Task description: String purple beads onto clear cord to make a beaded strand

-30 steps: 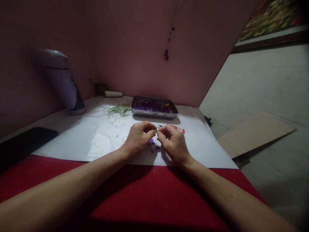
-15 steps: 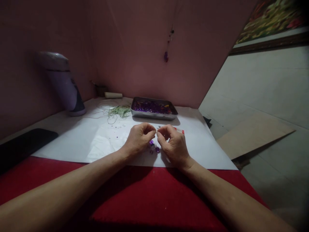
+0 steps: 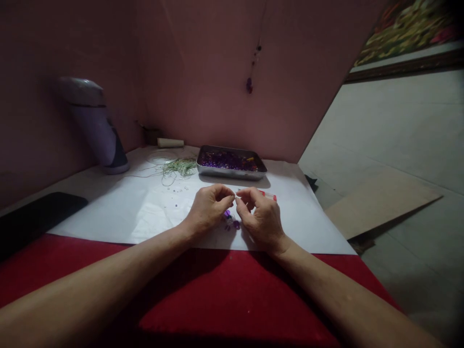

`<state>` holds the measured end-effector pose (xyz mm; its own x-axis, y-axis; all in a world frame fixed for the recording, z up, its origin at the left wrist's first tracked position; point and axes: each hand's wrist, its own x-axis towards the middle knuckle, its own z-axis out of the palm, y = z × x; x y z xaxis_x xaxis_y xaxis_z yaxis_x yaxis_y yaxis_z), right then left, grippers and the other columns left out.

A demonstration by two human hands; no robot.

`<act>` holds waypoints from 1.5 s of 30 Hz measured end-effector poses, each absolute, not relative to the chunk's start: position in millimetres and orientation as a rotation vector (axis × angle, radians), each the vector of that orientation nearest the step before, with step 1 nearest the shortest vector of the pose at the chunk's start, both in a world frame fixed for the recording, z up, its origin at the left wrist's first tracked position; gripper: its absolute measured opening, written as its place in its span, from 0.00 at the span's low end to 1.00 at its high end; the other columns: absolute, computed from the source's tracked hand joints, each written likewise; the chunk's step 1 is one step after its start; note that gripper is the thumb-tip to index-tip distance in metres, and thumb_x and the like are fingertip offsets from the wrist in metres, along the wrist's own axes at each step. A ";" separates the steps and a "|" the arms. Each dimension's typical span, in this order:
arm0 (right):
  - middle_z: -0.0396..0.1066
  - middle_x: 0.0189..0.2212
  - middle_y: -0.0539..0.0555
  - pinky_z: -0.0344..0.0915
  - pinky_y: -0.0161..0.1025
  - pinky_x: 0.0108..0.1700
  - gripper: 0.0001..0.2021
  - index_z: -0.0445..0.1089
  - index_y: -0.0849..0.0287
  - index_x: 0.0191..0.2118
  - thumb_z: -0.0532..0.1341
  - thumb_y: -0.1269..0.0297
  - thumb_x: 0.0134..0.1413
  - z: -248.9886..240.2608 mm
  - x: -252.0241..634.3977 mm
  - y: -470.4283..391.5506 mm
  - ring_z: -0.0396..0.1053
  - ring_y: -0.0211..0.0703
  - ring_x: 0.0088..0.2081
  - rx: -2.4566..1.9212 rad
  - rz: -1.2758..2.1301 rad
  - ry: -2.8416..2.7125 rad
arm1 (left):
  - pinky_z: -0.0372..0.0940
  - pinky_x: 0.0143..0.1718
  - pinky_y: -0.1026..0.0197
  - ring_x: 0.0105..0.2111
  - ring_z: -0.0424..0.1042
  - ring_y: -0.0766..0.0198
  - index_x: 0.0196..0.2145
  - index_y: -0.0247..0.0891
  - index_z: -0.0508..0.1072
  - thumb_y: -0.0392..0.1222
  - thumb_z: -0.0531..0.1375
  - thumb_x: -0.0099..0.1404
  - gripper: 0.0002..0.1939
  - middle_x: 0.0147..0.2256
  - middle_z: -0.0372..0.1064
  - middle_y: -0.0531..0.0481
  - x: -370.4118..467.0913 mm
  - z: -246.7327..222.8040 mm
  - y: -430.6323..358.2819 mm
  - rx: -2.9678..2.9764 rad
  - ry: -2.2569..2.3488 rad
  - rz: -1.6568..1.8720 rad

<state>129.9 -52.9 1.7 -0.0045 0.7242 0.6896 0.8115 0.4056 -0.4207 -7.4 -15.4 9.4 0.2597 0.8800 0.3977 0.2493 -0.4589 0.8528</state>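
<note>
Closest up there's a red cloth [image 3: 232,290], then white paper [image 3: 308,217] running back under a metal tray [image 3: 232,172]. A little pile of purple beads [image 3: 236,225] lies on the paper, on the near side of the tray. Over it, the left hand [image 3: 208,207] and right hand [image 3: 263,217] almost meet at the fingertips; honestly can't tell if either's pinching something tiny. Green thread [image 3: 179,167] is heaped just left of the tray, which holds loads of purple bits [image 3: 226,160]. Behind the tray, a beaded string [image 3: 249,85] hangs by the pink wall [image 3: 203,72].
</note>
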 end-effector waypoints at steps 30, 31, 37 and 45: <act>0.71 0.21 0.52 0.62 0.35 0.29 0.06 0.68 0.60 0.26 0.56 0.68 0.50 2.5 128.5 -48.8 0.67 0.39 0.24 -1.353 0.239 -1.636 | 0.63 0.31 0.66 0.27 0.69 0.68 0.28 0.34 0.74 0.33 0.56 0.55 0.07 0.27 0.73 0.51 -8.5 7.8 -17.4 1.974 0.985 1.229; 0.71 0.21 0.52 0.62 0.35 0.28 0.06 0.68 0.60 0.26 0.56 0.68 0.50 2.6 128.3 -48.9 0.67 0.39 0.23 -1.351 0.256 -1.632 | 0.62 0.31 0.66 0.27 0.68 0.68 0.28 0.34 0.74 0.32 0.56 0.55 0.07 0.26 0.73 0.51 -8.9 8.1 -17.7 2.008 0.987 1.234; 0.70 0.20 0.51 0.61 0.35 0.28 0.07 0.68 0.59 0.24 0.56 0.69 0.50 4.4 128.6 -50.7 0.66 0.38 0.23 -1.338 0.192 -1.665 | 0.62 0.31 0.65 0.26 0.68 0.68 0.27 0.35 0.73 0.32 0.55 0.55 0.07 0.25 0.72 0.51 -9.8 12.6 -19.9 2.071 1.063 1.192; 0.71 0.22 0.50 0.60 0.35 0.29 0.07 0.69 0.59 0.27 0.56 0.69 0.52 2.9 130.6 -49.9 0.65 0.37 0.23 -1.329 0.045 -1.724 | 0.57 0.16 0.68 0.15 0.62 0.72 0.25 0.35 0.67 0.37 0.56 0.57 0.04 0.19 0.63 0.56 -7.4 13.0 -18.5 1.690 0.973 1.000</act>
<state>130.6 -49.9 2.9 0.0147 0.7762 0.6304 0.7419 0.4142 -0.5273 -7.4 -18.5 13.0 0.3591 0.9125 0.1958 0.1702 -0.2703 0.9476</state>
